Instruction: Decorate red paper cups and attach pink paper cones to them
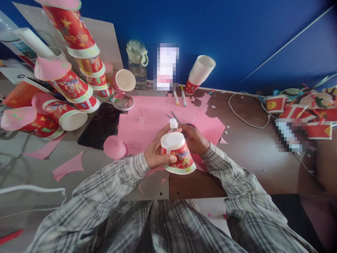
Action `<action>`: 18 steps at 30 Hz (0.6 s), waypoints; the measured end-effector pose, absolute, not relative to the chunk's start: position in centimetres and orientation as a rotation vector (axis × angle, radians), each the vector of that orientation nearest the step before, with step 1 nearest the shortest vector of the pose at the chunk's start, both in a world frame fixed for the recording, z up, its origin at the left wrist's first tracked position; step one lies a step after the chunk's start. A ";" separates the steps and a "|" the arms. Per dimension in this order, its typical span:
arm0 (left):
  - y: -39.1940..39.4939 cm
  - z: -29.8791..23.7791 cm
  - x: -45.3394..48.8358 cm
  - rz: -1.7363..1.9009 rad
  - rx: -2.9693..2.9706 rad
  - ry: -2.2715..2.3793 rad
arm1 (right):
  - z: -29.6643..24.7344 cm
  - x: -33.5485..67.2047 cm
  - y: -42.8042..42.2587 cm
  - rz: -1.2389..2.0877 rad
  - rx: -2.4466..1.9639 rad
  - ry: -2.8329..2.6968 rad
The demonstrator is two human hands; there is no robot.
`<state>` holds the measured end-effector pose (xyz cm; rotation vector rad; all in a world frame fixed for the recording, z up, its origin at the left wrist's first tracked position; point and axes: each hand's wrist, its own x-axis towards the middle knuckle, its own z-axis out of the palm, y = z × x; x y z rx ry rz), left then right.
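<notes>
My left hand [155, 154] is closed around a red printed paper cup [181, 156], with the thumb across its side. The cup is upside down and slightly tilted, its white base [173, 140] facing up and its wide rim down. Behind the cup, my right hand [195, 137] has its fingers curled at a small tube with a white cap [173, 124]; its lower part is hidden. Scissors [173, 116] lie just beyond on a sheet of pink paper [147, 109], blades pointing away from me.
Decorated cups [79, 31] are stacked at the left, near a dark tablet-like slab [100, 126]. A water bottle [137, 65], white-and-red stacked cups [201, 70] and two markers [183, 96] stand or lie at the back. Red cup crafts [318, 119] and a cable [247, 121] are right.
</notes>
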<state>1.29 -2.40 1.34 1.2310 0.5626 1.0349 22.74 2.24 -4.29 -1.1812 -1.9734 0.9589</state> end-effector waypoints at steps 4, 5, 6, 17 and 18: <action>-2.2 1.5 1.3 1.072 1.203 0.559 | -5.2 21.9 1.5 0.514 -1.261 -1.967; -2.1 1.5 1.3 1.075 1.198 0.558 | -5.2 21.9 1.4 0.486 -1.252 -1.963; -2.1 1.6 1.3 1.073 1.194 0.555 | -5.1 21.9 1.5 0.508 -1.232 -1.963; -2.3 1.3 1.0 1.042 1.172 0.508 | -3.3 23.5 3.4 1.165 -0.918 -2.100; -2.3 1.3 1.0 1.040 1.174 0.513 | -3.6 23.4 3.2 1.132 -0.961 -2.089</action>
